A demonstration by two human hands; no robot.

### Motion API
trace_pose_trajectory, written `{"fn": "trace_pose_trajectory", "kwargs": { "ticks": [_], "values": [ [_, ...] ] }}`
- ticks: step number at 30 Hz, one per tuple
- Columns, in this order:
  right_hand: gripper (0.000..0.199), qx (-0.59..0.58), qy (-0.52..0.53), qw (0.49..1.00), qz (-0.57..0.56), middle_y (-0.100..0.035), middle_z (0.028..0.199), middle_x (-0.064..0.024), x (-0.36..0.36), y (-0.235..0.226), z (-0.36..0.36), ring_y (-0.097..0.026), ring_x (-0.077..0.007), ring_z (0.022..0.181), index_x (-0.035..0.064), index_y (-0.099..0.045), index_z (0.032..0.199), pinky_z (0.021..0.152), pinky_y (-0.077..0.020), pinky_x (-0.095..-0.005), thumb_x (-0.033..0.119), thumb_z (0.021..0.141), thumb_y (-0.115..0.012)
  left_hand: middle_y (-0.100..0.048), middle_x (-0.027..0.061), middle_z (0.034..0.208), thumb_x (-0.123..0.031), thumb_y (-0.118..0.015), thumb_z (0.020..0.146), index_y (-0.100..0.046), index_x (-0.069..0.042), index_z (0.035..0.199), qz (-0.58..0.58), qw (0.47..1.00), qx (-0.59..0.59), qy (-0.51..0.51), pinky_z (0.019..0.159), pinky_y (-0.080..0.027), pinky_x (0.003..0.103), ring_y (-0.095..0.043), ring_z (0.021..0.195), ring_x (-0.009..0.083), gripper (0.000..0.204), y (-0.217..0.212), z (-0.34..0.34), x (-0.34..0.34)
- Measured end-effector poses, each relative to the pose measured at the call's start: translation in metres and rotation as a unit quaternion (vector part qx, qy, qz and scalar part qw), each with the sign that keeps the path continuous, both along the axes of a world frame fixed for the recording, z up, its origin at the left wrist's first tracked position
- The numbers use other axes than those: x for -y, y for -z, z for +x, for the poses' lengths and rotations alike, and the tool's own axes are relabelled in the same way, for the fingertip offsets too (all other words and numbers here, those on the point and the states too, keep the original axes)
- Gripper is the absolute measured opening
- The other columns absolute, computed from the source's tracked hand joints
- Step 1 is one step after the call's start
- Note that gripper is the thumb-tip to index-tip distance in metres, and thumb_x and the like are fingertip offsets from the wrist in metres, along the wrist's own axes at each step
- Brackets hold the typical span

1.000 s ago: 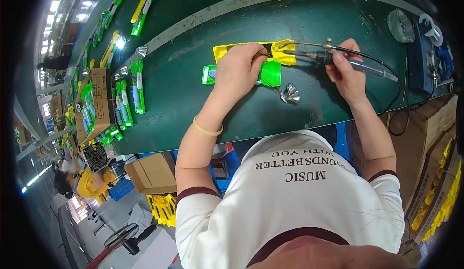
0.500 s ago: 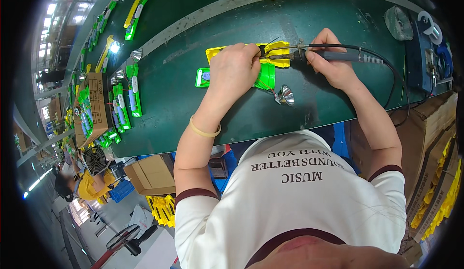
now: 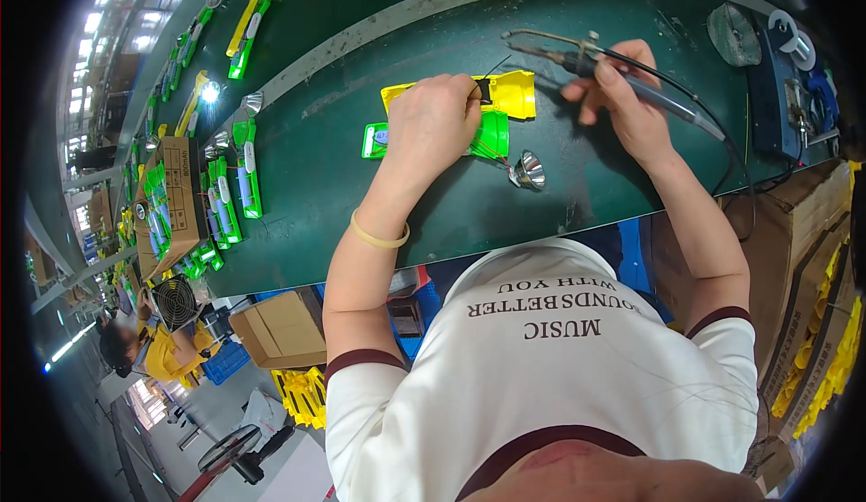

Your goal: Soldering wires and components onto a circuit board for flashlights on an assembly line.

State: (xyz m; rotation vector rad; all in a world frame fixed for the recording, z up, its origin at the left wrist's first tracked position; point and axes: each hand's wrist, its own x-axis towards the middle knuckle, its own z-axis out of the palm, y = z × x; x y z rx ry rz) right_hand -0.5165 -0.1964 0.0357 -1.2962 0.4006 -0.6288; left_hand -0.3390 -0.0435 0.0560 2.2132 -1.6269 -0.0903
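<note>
My left hand (image 3: pixel 436 116) is closed over a yellow flashlight shell half (image 3: pixel 516 94), its fingertips at a black part inside. A thin dark wire (image 3: pixel 499 65) sticks up beside them. Below lies a green shell half (image 3: pixel 492 134), partly hidden by the hand, with a blue cell showing at its left end. Thin red wires run from it to a silver reflector (image 3: pixel 529 171) on the bench. My right hand (image 3: pixel 631 105) grips a soldering iron (image 3: pixel 657 96) with a feed tube along it. Its tip is raised above the yellow half, apart from it.
Several green flashlight parts (image 3: pixel 245 177) and a cardboard box (image 3: pixel 174 200) of them stand at the left of the green bench (image 3: pixel 361 222). A solder spool (image 3: pixel 794 46) and a blue unit (image 3: pixel 778 110) are at the right. Cartons with yellow shells (image 3: pixel 825 322) stand lower right.
My right hand has lifted the soldering iron up and away from the yellow shell half, its lower fingers loosening. My left hand stays on the shell, which has shifted slightly left.
</note>
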Motion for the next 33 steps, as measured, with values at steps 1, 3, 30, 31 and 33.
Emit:
{"fn": "trace_pose_trajectory", "kwargs": {
  "ticks": [1,3,30,31,33],
  "values": [
    [0.028,0.027,-0.004,0.999,0.017,-0.056,0.082,-0.0114,-0.005,-0.004,0.009,-0.064,-0.0189,0.075,0.0047,-0.035,0.099,0.057,-0.0521,-0.0240,0.021,0.088,-0.056,-0.061,0.0107,0.070,-0.010,-0.057,0.072,-0.061,-0.005,0.073,0.005,1.000,-0.004,-0.002,0.060,-0.048,0.038,-0.060,0.068,0.0271,0.007,0.000,0.000,0.000],
    [0.030,0.043,-0.007,0.998,0.046,-0.054,0.097,-0.0147,-0.009,-0.002,0.024,-0.064,-0.0230,0.087,0.0032,-0.035,0.102,0.066,-0.0551,-0.0275,0.020,0.088,-0.055,-0.061,0.0107,0.070,-0.011,-0.057,0.072,-0.061,-0.005,0.073,0.009,1.000,-0.003,0.000,0.060,-0.048,0.038,-0.060,0.068,0.0271,0.007,0.000,0.000,0.002],
    [0.025,0.014,0.056,0.997,0.049,-0.057,0.084,-0.0132,-0.015,0.010,-0.013,-0.062,-0.0154,0.072,0.0028,-0.037,0.093,0.057,-0.0509,-0.0230,0.018,0.089,-0.056,-0.062,0.0087,0.079,-0.001,-0.068,0.076,-0.051,-0.001,0.092,-0.061,0.806,-0.576,-0.127,0.059,-0.049,0.026,-0.060,0.070,0.0128,0.024,-0.037,-0.034,-0.022],
    [0.025,0.015,0.054,0.997,0.048,-0.057,0.084,-0.0132,-0.015,0.011,-0.014,-0.062,-0.0154,0.072,0.0028,-0.037,0.093,0.057,-0.0509,-0.0230,0.018,0.089,-0.056,-0.062,0.0100,0.080,0.000,-0.067,0.076,-0.050,-0.001,0.095,-0.120,0.736,-0.656,-0.114,0.062,-0.050,0.025,-0.060,0.071,0.0127,0.026,-0.035,-0.034,-0.025],
    [0.024,0.006,0.050,0.999,0.002,-0.060,0.082,-0.0128,-0.013,0.013,-0.017,-0.055,-0.0092,0.062,0.0038,-0.038,0.092,0.053,-0.0435,-0.0196,0.018,0.088,-0.057,-0.061,0.0113,0.085,0.004,-0.063,0.079,-0.052,0.001,0.098,-0.178,0.641,-0.740,-0.099,0.071,-0.051,0.023,-0.060,0.075,0.0125,0.022,-0.030,-0.032,-0.032]
  ]
}}
